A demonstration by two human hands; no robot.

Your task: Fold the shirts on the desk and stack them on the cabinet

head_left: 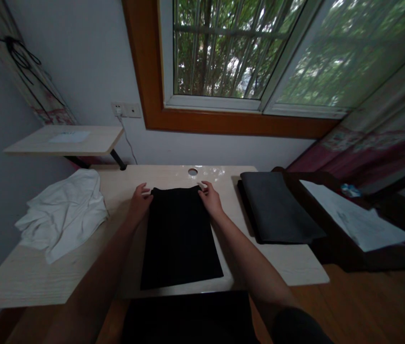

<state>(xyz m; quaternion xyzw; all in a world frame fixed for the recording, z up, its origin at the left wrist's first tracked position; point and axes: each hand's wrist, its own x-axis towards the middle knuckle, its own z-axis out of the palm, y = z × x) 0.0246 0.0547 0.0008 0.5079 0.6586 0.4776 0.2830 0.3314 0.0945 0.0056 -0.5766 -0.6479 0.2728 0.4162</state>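
A piece of black clothing (181, 234) lies flat and smooth on the desk in front of me, narrower at its far edge and wider at the near one. Its exact kind is hard to tell in the dim light. My left hand (140, 203) grips the far left corner, thumb on the fabric and fingers curled beside it. At the far right corner, my right hand (210, 199) pinches the cloth in the same way. The far edge between both hands looks slightly raised and uneven.
A crumpled white cloth (66, 210) lies on the desk's left side, by a small raised shelf (62, 148) bearing a paper sheet. Dark grey folded items (277, 208) are stacked at the right. The pale desk (274, 265) has a cable hole (193, 172) near the wall.
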